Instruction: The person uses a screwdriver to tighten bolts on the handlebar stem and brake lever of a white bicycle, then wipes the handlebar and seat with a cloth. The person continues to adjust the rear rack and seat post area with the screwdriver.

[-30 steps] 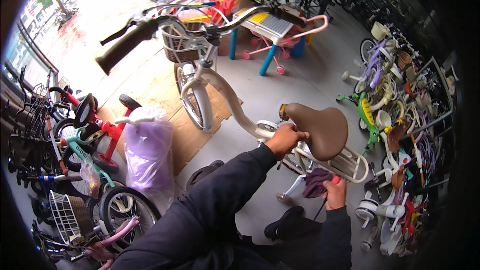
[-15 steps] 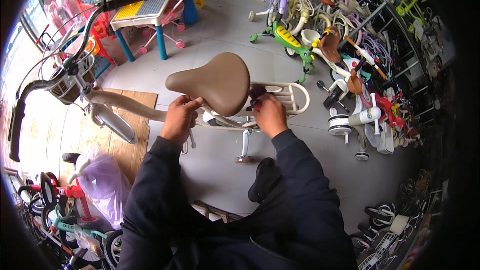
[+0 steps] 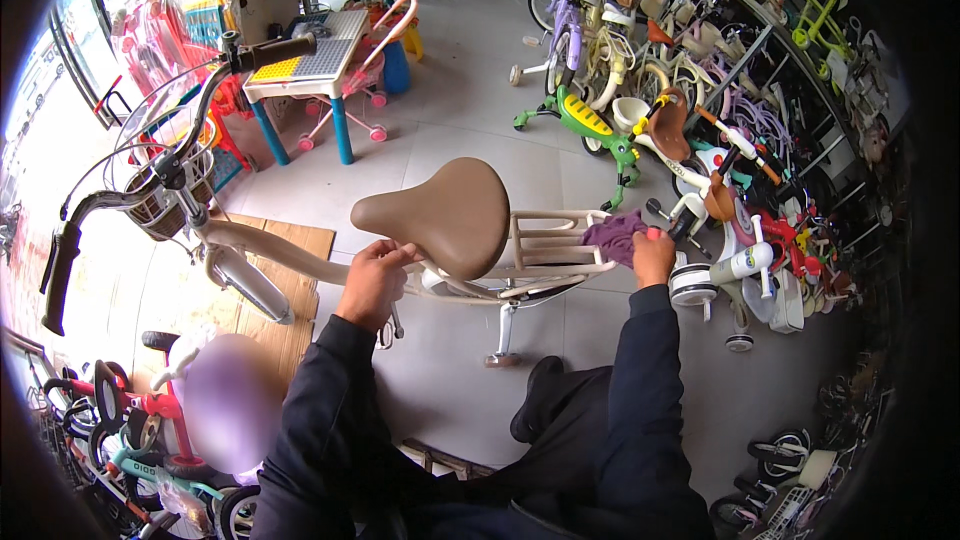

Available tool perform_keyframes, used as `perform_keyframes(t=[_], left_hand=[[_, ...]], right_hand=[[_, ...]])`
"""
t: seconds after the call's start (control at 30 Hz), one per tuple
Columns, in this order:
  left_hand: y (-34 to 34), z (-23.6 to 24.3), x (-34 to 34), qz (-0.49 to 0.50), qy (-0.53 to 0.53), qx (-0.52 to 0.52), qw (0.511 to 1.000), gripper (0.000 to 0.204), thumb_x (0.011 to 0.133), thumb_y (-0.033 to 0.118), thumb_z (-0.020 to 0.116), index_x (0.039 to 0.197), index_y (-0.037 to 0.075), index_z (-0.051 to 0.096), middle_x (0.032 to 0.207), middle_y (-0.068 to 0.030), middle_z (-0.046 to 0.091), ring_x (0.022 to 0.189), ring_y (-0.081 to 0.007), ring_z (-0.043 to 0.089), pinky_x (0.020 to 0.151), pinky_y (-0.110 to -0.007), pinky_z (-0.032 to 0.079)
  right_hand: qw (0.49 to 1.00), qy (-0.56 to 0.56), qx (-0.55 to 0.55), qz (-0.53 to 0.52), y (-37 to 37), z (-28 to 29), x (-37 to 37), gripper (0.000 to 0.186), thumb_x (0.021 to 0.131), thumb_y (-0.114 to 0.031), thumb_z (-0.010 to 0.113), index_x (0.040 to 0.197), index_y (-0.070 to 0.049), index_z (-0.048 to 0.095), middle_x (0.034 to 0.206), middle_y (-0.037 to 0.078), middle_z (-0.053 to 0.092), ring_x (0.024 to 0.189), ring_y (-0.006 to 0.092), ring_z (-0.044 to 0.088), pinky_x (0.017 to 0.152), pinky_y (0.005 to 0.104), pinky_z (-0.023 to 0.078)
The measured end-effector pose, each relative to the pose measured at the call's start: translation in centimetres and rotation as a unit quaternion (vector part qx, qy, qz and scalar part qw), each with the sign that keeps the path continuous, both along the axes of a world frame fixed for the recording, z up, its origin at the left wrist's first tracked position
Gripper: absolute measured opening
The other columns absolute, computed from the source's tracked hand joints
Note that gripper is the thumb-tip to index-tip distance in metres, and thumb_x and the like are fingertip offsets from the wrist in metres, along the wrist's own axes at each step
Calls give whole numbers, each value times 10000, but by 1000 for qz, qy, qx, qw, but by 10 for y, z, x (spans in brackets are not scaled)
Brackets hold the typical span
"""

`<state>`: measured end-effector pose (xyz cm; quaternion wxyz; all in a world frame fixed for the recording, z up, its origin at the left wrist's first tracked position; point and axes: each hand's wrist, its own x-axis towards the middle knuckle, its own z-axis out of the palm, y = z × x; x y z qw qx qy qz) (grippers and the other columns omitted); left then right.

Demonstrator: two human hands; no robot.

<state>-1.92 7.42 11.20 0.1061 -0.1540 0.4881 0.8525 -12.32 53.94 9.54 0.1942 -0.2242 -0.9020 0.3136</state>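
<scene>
A cream bicycle [image 3: 275,248] stands side-on before me, its handlebar to the left. Its brown saddle [image 3: 455,220] is in the middle, and a slatted rear rack [image 3: 530,240] extends to the right. With fingers pinched, my left hand [image 3: 374,285] touches the near lower edge of the saddle. My right hand [image 3: 655,258] grips a crumpled purple cloth [image 3: 610,236], which lies over the rear end of the rack. A small training wheel [image 3: 502,359] shows below the rack.
Flattened cardboard [image 3: 260,320] lies under the bicycle's front. A toy table [image 3: 320,60] stands far left. Children's bikes and ride-on toys crowd the right, including a green ride-on [image 3: 590,125] and a white one [image 3: 725,270]. At lower left are a red ride-on [image 3: 155,405] and a purple bundle [image 3: 230,400].
My right hand has moved right with the purple cloth, from close behind the saddle to the rack's rear end. My left hand stays by the saddle. The whole view has shifted slightly.
</scene>
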Motion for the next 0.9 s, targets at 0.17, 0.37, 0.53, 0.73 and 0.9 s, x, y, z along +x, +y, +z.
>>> perform_keyframes(t=[0.17, 0.37, 0.53, 0.73, 0.9], left_hand=[[0, -1, -1, 6, -4, -19, 1000, 128, 1000, 207, 618, 1004, 80, 604, 860, 27, 655, 529, -14, 342, 455, -188, 237], [3, -5, -1, 12, 2, 10, 1000, 161, 996, 212, 649, 940, 72, 594, 741, 56, 560, 472, -18, 315, 437, -194, 230], [-3, -13, -1, 35, 15, 12, 999, 140, 1028, 231, 601, 972, 106, 571, 817, 56, 587, 542, -8, 352, 443, -179, 248], [-7, -12, 2, 39, 33, 18, 999, 103, 1035, 210, 583, 1012, 113, 557, 927, 18, 645, 554, -9, 348, 442, -167, 242], [-6, -8, 1, 32, 14, 0, 999, 113, 1035, 216, 583, 1018, 107, 556, 936, 19, 641, 552, -10, 342, 459, -174, 257]], right_hand=[[899, 74, -425, -77, 37, -76, -4, 102, 850, -188, 675, 805, -163, 587, 640, -12, 524, 509, 136, 470, 418, 307, 324], [856, 14, -487, 172, 2, -100, -5, 129, 926, -164, 679, 1032, -91, 666, 708, -14, 597, 505, 94, 468, 440, 267, 337], [902, -69, -394, 162, 5, -85, 5, 233, 909, -278, 708, 1040, -89, 668, 797, -15, 642, 587, 92, 528, 483, 251, 383], [952, -91, -290, 27, 17, -113, -10, 254, 864, -316, 730, 921, -69, 720, 713, 36, 658, 668, 161, 624, 527, 329, 501], [991, -2, -108, 78, 1, -116, -17, 209, 858, -214, 748, 978, -46, 715, 800, 25, 692, 719, 195, 656, 715, 325, 557]])
